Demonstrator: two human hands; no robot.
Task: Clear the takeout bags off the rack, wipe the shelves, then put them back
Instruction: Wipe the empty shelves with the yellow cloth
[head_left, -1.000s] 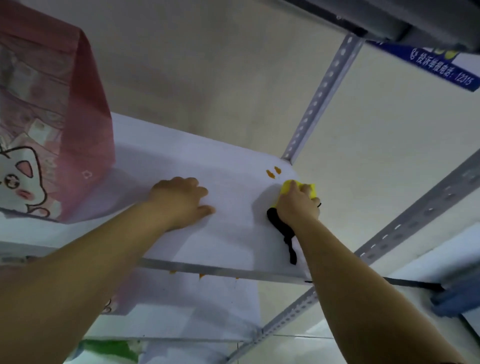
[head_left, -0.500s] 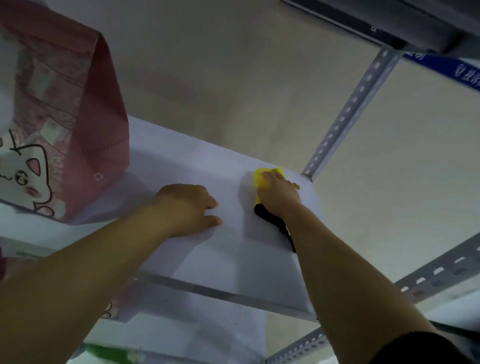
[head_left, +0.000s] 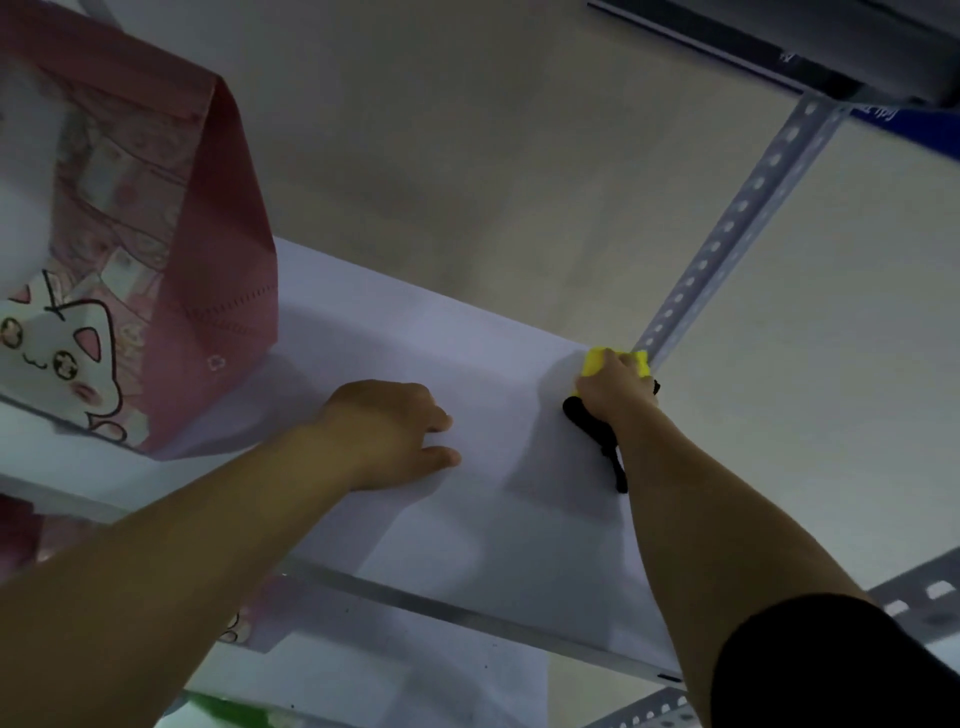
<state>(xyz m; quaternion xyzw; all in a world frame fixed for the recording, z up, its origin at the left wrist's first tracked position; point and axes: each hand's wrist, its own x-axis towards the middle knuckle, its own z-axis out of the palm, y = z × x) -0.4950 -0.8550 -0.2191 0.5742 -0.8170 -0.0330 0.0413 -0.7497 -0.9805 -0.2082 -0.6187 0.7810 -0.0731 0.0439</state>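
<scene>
Right hand (head_left: 615, 389) grips the yellow sponge (head_left: 592, 362), its black handle (head_left: 597, 431) pointing toward the shelf (head_left: 467, 545) front.

Right of centre, the right hand (head_left: 615, 389) grips a yellow cloth (head_left: 592, 362) at the shelf (head_left: 493, 519) corner — beside the perforated post (head_left: 737, 218). Mid-frame the left hand (head_left: 384, 431) rests on the shelf; pink bag (head_left: 208, 260) upper left.

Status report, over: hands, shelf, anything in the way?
Right hand grips yellow cloth at far right corner of shelf. Left hand rests on shelf. Pink cat bag stands at left.
</scene>
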